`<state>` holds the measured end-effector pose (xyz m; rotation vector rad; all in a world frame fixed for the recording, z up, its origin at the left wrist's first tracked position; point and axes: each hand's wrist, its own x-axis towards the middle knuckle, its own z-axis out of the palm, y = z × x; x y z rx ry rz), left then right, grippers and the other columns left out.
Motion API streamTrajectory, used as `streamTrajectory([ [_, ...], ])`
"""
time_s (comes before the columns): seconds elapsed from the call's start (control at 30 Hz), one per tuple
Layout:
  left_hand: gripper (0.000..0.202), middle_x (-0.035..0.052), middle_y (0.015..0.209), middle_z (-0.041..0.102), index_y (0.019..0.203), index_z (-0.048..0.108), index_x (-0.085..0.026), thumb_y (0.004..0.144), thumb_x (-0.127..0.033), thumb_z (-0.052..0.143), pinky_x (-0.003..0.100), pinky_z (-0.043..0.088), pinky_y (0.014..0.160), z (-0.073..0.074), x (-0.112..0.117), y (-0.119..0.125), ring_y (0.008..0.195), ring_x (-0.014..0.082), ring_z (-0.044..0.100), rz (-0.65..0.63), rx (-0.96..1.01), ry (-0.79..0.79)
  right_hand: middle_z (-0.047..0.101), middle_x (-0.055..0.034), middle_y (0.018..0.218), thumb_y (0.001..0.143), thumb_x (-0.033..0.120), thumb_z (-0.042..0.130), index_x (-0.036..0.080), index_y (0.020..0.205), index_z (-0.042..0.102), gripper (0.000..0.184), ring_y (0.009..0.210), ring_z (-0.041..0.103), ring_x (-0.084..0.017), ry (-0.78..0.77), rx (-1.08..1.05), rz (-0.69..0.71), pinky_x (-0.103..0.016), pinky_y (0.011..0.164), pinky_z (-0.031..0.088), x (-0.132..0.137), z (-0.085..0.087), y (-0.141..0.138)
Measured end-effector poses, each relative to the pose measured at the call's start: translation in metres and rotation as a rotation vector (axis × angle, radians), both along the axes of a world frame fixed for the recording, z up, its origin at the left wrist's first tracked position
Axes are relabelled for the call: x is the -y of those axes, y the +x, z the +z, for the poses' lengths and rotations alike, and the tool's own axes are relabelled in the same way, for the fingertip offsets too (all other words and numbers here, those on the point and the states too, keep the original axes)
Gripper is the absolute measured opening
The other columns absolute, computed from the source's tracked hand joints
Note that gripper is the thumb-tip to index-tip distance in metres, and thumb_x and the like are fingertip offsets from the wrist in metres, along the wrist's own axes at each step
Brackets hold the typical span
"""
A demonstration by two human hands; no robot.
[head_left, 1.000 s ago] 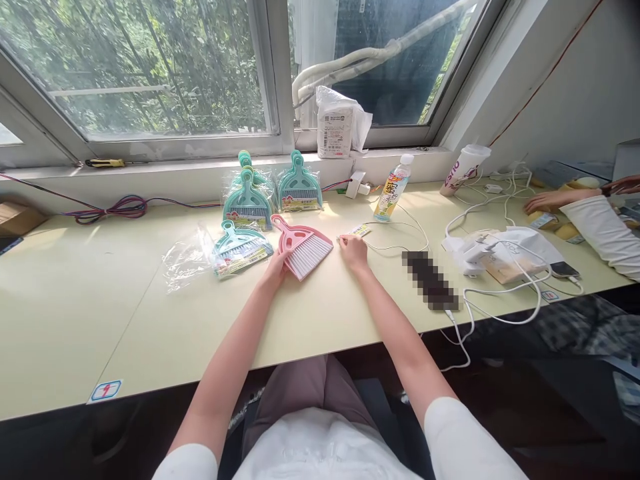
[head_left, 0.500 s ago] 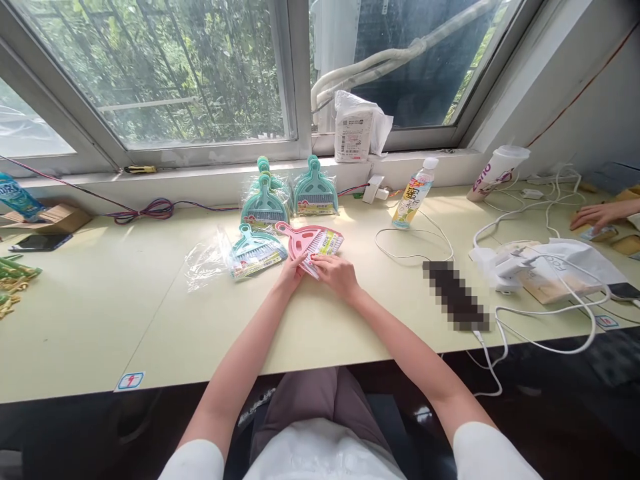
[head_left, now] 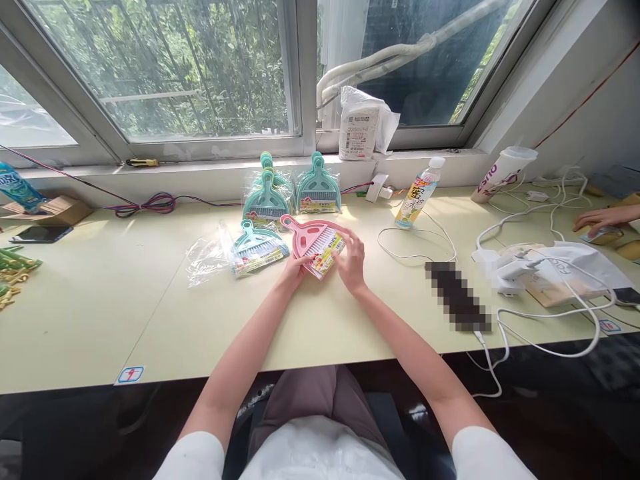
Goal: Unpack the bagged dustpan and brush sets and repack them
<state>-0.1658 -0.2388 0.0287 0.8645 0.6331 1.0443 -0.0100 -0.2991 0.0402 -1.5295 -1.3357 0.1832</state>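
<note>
A pink dustpan and brush set [head_left: 309, 235] with a yellow printed label is tilted above the table in front of me. My left hand [head_left: 296, 268] grips its lower left edge, thumb on the front. On the opposite side, my right hand [head_left: 353, 260] has its fingers bent around the right edge beside the label. Just left of the pink set lies a light-blue dustpan and brush set [head_left: 257, 248] in clear wrapping. Behind them, green wrapped dustpan sets [head_left: 267, 200] lean near the wall, with another green set [head_left: 319, 187] to their right.
Crumpled clear plastic [head_left: 206, 261] lies at the left. To the right are a drink bottle [head_left: 419, 193], a blurred-out dark object [head_left: 457, 297] on a cable, white cables and a paper bag [head_left: 575, 270]. Another person's hand [head_left: 600, 219] shows at the far right.
My right hand has moved from the label's front to the right edge, its fingers spreading upward. The pink set has turned slightly, showing more of its label. My left hand keeps its grip.
</note>
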Motion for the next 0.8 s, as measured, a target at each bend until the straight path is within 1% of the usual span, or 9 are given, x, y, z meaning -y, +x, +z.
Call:
streamTrajectory([
  [0.07,0.068,0.0096,0.116,0.07,0.128,0.054,-0.018,0.064,-0.009,0.075,0.043,0.05,0.102,0.003,0.002,0.001,0.115,0.0286,0.062,0.006,-0.012,-0.004,0.034,-0.0104,0.155,0.083,0.037,0.062,0.026,0.144,0.038,0.066,0.14,0.037,-0.025,-0.027,-0.282,-0.023,-0.045,0.11,0.039,-0.006,-0.005,0.007],
  [0.13,0.069,0.0097,0.118,0.069,0.13,0.054,-0.019,0.066,-0.01,0.075,0.043,0.05,0.102,0.006,0.005,0.0,0.116,0.0286,0.062,-0.009,-0.014,0.01,0.043,-0.0129,0.15,0.079,0.037,0.067,0.024,0.141,0.038,0.07,0.131,0.049,-0.025,-0.118,-0.598,0.109,-0.042,0.102,0.048,-0.013,-0.011,0.012],
  [0.27,0.07,0.0088,0.122,0.067,0.133,0.054,-0.021,0.067,-0.012,0.077,0.041,0.049,0.102,0.014,0.009,-0.003,0.119,0.029,0.06,-0.091,-0.04,0.077,0.072,-0.0082,0.109,0.073,0.031,0.074,0.02,0.107,0.06,0.038,0.095,0.07,-0.021,-0.294,-1.021,0.448,-0.036,0.082,0.059,-0.02,-0.021,0.013],
  [0.4,0.064,0.0076,0.121,0.067,0.133,0.055,-0.024,0.073,-0.022,0.077,0.039,0.05,0.098,0.02,0.009,-0.005,0.12,0.0298,0.058,-0.113,-0.15,0.197,0.076,-0.0041,0.092,0.068,0.024,0.08,0.018,0.091,0.066,0.027,0.08,0.072,-0.017,-0.261,-1.174,0.466,-0.03,0.074,0.061,-0.02,-0.021,0.015],
  [0.47,0.041,0.008,0.116,0.067,0.121,0.064,-0.022,0.081,-0.031,0.069,0.039,0.051,0.096,0.022,0.005,-0.008,0.118,0.0299,0.058,-0.007,-0.256,0.273,0.076,-0.0039,0.091,0.068,0.022,0.081,0.018,0.09,0.067,0.027,0.08,0.073,-0.018,-0.239,-1.192,0.46,-0.03,0.074,0.061,-0.02,-0.019,0.019],
  [0.57,0.027,0.0093,0.119,0.063,0.097,0.072,-0.021,0.093,-0.036,0.051,0.041,0.046,0.102,0.025,-0.005,-0.024,0.124,0.0301,0.052,0.372,-0.478,0.416,0.077,-0.004,0.091,0.067,0.021,0.081,0.018,0.091,0.068,0.028,0.08,0.073,-0.018,-0.215,-1.196,0.431,-0.031,0.074,0.061,-0.02,-0.019,0.025],
  [0.63,0.025,0.0095,0.135,0.053,0.101,0.071,-0.022,0.093,-0.03,0.049,0.044,0.035,0.112,0.027,-0.012,-0.043,0.137,0.031,0.038,0.662,-0.689,0.495,0.077,-0.0038,0.09,0.066,0.021,0.081,0.018,0.091,0.068,0.029,0.079,0.073,-0.018,-0.19,-1.201,0.4,-0.032,0.074,0.062,-0.021,-0.021,0.028],
  [0.7,0.032,0.0104,0.15,0.038,0.118,0.064,-0.022,0.088,-0.022,0.054,0.05,0.022,0.118,0.027,-0.018,-0.064,0.146,0.0322,0.019,0.858,-0.931,0.5,0.076,-0.0034,0.09,0.065,0.022,0.082,0.018,0.089,0.068,0.028,0.078,0.073,-0.018,-0.162,-1.202,0.375,-0.031,0.074,0.062,-0.022,-0.024,0.031],
  [0.8,0.045,0.0167,0.153,0.033,0.126,0.057,-0.018,0.082,-0.009,0.054,0.058,0.01,0.117,0.023,-0.023,-0.089,0.149,0.0341,0.009,0.876,-1.204,0.388,0.076,-0.003,0.091,0.065,0.022,0.082,0.018,0.088,0.068,0.027,0.079,0.073,-0.018,-0.131,-1.208,0.354,-0.031,0.074,0.062,-0.023,-0.028,0.033],
])
